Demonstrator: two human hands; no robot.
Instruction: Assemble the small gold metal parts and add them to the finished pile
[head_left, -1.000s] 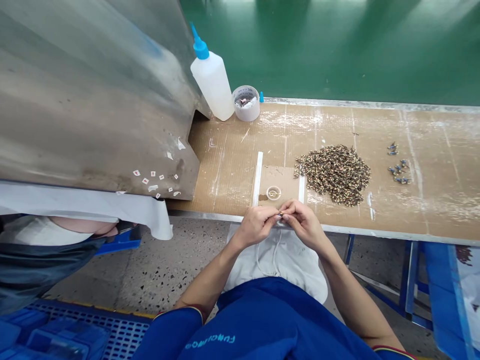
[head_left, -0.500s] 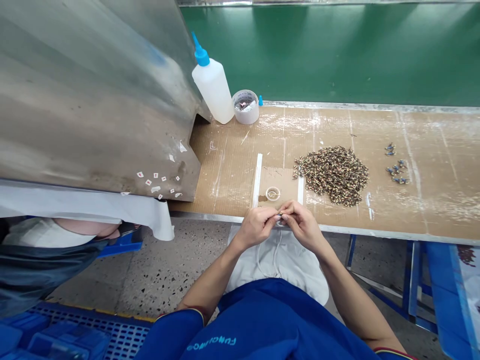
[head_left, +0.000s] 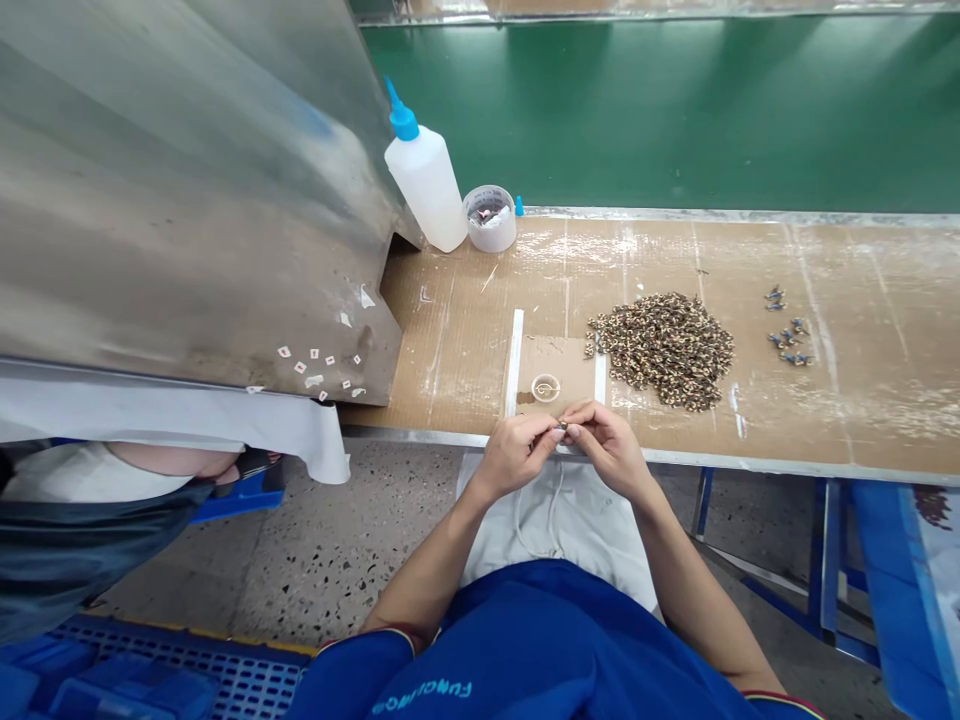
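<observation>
At the near edge of the counter [head_left: 862, 400], your left hand [head_left: 514, 452] and right hand [head_left: 611, 447] meet fingertip to fingertip, each grip pinched tight on one small part [head_left: 562, 427] held between them, just above the counter's metal lip. The part is too small to make out in detail.

Just beyond your fingers a small clear ring [head_left: 545, 387] lies on a cardboard patch [head_left: 555, 360] framed by two white strips. To its right sits a heap of small brown parts [head_left: 664, 347], and well apart from it, farther right, a few blue-grey pieces [head_left: 786, 328] lie scattered.

At the back of the counter a white squeeze bottle [head_left: 425, 180] with a blue nozzle leans against a metal housing [head_left: 187, 200], with a white tape roll [head_left: 490, 218] just beside it. A green belt [head_left: 675, 110] runs behind. A white cloth [head_left: 570, 520] lies across your lap. Another person [head_left: 90, 500] sits at the far left, under the housing.
</observation>
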